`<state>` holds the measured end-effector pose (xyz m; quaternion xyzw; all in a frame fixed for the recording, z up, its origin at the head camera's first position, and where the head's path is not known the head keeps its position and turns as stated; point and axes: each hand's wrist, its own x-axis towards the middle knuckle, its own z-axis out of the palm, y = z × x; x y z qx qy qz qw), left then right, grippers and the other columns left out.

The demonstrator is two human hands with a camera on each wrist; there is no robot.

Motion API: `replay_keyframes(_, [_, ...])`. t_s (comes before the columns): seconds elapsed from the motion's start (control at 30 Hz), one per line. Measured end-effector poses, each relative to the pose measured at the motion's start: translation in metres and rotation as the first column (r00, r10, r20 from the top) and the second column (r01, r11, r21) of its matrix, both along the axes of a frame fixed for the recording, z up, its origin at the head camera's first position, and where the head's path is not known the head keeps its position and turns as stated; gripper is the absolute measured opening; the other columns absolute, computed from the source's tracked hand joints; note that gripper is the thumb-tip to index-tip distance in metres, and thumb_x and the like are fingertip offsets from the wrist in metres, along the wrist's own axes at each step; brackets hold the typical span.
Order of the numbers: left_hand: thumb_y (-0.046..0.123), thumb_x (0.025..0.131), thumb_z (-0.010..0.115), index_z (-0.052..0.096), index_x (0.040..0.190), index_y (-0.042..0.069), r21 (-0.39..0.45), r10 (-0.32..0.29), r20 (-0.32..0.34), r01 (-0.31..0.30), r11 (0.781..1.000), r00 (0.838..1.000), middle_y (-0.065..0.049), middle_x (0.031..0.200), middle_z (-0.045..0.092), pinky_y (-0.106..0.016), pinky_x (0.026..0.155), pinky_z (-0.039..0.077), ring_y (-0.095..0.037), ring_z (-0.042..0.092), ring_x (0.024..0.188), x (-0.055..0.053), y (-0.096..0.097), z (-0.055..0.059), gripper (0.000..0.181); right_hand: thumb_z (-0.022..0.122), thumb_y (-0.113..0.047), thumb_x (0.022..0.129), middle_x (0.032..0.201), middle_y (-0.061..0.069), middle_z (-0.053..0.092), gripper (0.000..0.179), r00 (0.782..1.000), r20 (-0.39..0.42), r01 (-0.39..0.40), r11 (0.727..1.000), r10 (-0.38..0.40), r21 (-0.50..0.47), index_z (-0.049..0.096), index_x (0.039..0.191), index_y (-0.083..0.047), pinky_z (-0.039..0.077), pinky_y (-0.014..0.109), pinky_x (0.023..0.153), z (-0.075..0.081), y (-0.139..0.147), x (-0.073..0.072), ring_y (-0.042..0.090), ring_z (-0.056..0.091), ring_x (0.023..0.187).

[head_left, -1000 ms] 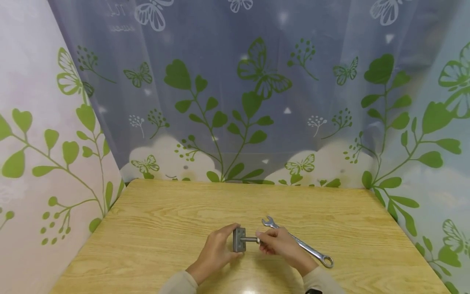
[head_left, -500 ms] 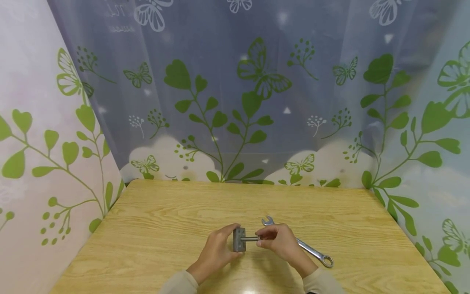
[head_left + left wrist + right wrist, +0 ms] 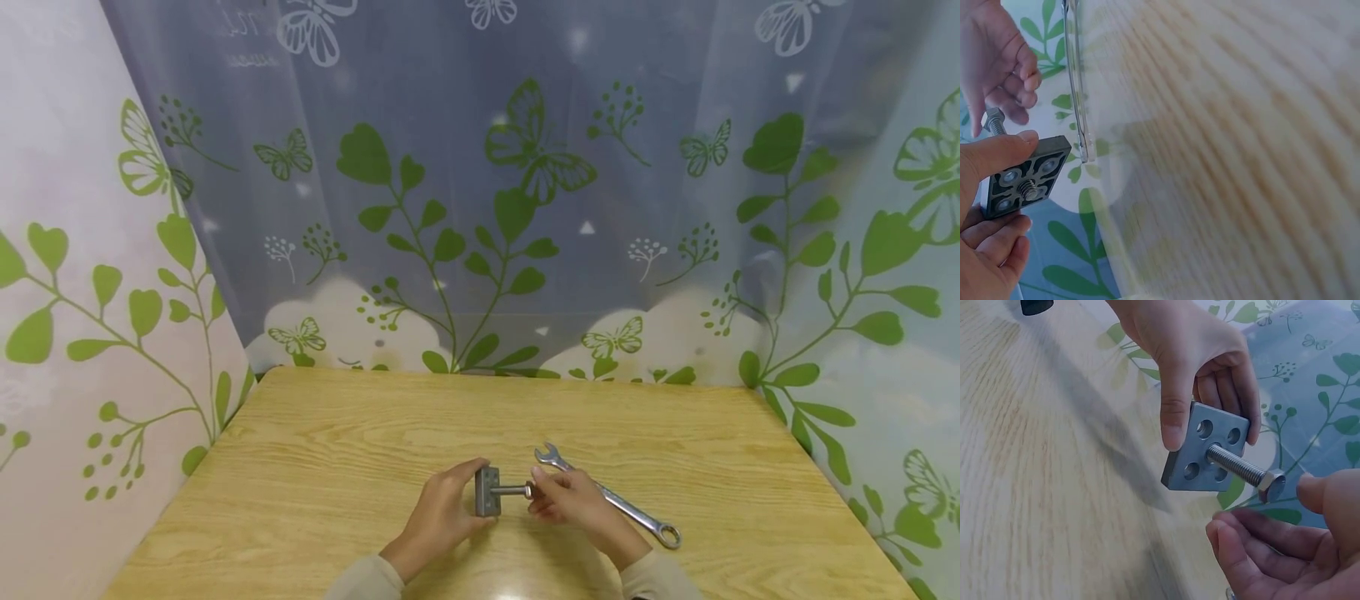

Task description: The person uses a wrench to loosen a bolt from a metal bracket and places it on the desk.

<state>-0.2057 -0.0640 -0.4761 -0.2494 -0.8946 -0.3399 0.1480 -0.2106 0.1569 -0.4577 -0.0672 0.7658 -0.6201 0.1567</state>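
My left hand (image 3: 438, 512) grips a square grey metal plate (image 3: 1179, 478) by opposite edges, thumb on one and fingers on the other. Holes sit near the plate's corners. A hex bolt (image 3: 1241, 467) runs through its centre; in the left wrist view the threaded tip (image 3: 1030, 190) pokes out of the ribbed far face. Most of the shank stands out towards my right hand (image 3: 581, 504). That hand's thumb and loosely bent fingers lie around the bolt head (image 3: 1271, 485), and the right wrist view shows a gap between them and the head.
A combination wrench (image 3: 637, 514) lies slantwise on the wooden table (image 3: 360, 433), just beyond and beside my right hand. Curtains with printed leaves and butterflies (image 3: 480, 250) enclose the table's back and sides.
My right hand's fingers have shifted around the bolt head, stretching over it half a second ago and now drawn back off it. The left hand and plate keep their place; the wrench lies unmoved.
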Motion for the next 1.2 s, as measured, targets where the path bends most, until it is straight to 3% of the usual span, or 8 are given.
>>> replay_keyframes(0.23, [0.007,0.059,0.091,0.059,0.122,-0.002,0.002,-0.014,0.01,0.014,1.0,1.0,-0.015,0.117,0.067,-0.036,0.092,0.055,-0.029,0.065,0.106,0.0001,0.0005,-0.0002,0.071,0.042,-0.053,0.098,0.069,0.003,0.063,0.068,0.994,0.103,-0.026,0.999,0.028,-0.02,0.065,0.087,0.01,0.057,0.022,0.059,-0.0061,-0.0002,-0.0039,0.008,0.06,0.06])
replay_keyframes(0.37, [0.009,0.06,0.091,0.059,0.123,-0.002,-0.002,-0.017,0.009,0.017,1.0,1.0,-0.015,0.118,0.066,-0.036,0.093,0.054,-0.028,0.065,0.107,-0.0003,0.0005,-0.0016,0.071,0.043,-0.05,0.099,0.066,0.002,0.061,0.062,0.992,0.128,-0.011,1.0,0.012,-0.015,0.064,0.081,0.005,0.053,0.019,0.054,-0.0068,-0.0018,-0.0053,0.007,0.057,0.056])
replay_keyframes(0.6, [0.01,0.06,0.091,0.059,0.123,-0.001,-0.012,-0.012,-0.005,0.012,1.0,1.0,-0.013,0.118,0.067,-0.037,0.093,0.054,-0.027,0.065,0.106,-0.0002,-0.0003,-0.0021,0.071,0.054,-0.041,0.097,0.064,0.0,0.061,0.046,0.987,0.145,-0.061,0.997,0.066,-0.039,0.064,0.077,-0.001,0.05,0.016,0.052,-0.003,-0.0014,-0.0033,0.005,0.056,0.054])
replay_keyframes(0.77, [0.01,0.06,0.091,0.059,0.123,0.0,-0.013,-0.007,0.002,0.007,1.0,1.0,-0.013,0.118,0.067,-0.037,0.093,0.054,-0.027,0.065,0.106,-0.0001,-0.0007,-0.0017,0.071,0.06,-0.032,0.095,0.07,0.002,0.064,0.04,0.99,0.114,-0.077,0.996,0.083,-0.051,0.065,0.086,0.007,0.056,0.02,0.058,0.0006,0.001,-0.0025,0.007,0.062,0.06])
replay_keyframes(0.97, [0.011,0.06,0.091,0.06,0.123,0.0,-0.012,0.009,0.009,-0.009,1.0,1.0,-0.014,0.118,0.066,-0.037,0.092,0.055,-0.028,0.065,0.106,-0.0004,-0.0013,-0.0028,0.071,0.072,-0.013,0.086,0.082,0.004,0.068,0.033,0.999,-0.018,-0.049,0.997,0.048,-0.053,0.064,0.106,0.012,0.061,0.033,0.074,0.0006,0.0016,-0.0024,0.014,0.066,0.076])
replay_keyframes(1.2, [0.012,0.06,0.091,0.059,0.123,0.001,0.018,0.014,0.031,-0.015,1.0,0.999,-0.014,0.118,0.066,-0.038,0.093,0.054,-0.03,0.065,0.107,-0.0005,-0.002,-0.0003,0.071,0.075,0.002,0.079,0.087,0.004,0.068,0.038,0.994,-0.106,-0.006,0.999,0.002,-0.042,0.062,0.113,0.012,0.058,0.024,0.073,0.001,0.0005,-0.004,0.013,0.062,0.081])
